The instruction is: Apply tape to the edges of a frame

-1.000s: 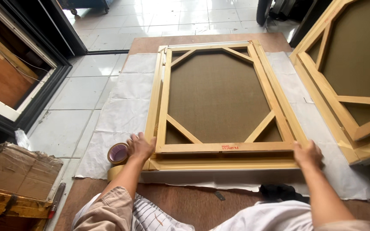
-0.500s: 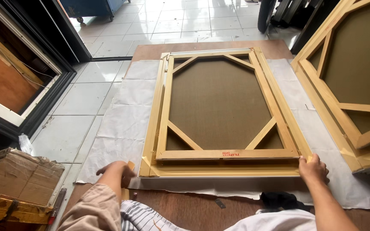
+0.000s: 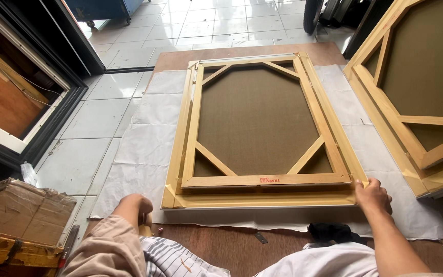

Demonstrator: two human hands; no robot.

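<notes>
A pale wooden stretcher frame with brown canvas backing lies flat inside a wider wooden outer frame, on a white sheet. My right hand grips the outer frame's near right corner, thumb on its top edge. My left hand is curled just left of the near left corner. It covers a tan roll of tape, of which only a sliver shows below the fingers.
A second, similar frame lies to the right. Worn cardboard boxes sit at the near left and a dark framed panel leans at far left. A black object and a small metal piece lie on the brown board.
My left hand left the frame's near edge and closed over the tape roll beside the corner. My right hand slid right to the near right corner.
</notes>
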